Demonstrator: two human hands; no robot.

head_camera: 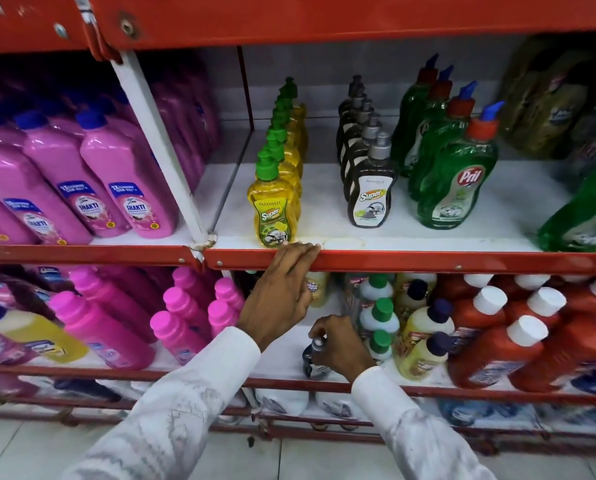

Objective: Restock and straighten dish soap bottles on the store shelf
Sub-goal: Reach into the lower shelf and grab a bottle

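the upper white shelf [428,237], across the middle of the frame, carries three front-to-back files of dish soap: yellow bottles [273,216] with green caps at centre, dark bottles [371,199] with grey caps just right of centre, and green bottles [452,188] with red-and-blue caps further right. each file runs label-forward so the front bottle advertises the row. wide bare gaps separate the files, and the front strip of shelf between the yellow and dark rows is unoccupied; this is judged to be space for restocking.

the left hand [282,289], centre frame, lies flat with fingers extended over the red shelf lip [428,259], fingertips touching the shelf edge just beside the base of the front yellow bottle. it grips nothing; the posture is judged to be a brace while the body leans toward the lower level.

the right hand [341,344], lower centre, is curled closed around a dark bottle with a silver-grey cap [315,351] on the lower shelf [282,362], holding it near the neck. the bottle tilts toward the camera, its base hidden behind the lower rail. its cap resembles those of the dark row above, so it is judged to be stock for that row. whether it is fully lifted cannot be determined.

adjacent bottles on the lower shelf stand crowded; withdrawal should avoid knocking them.
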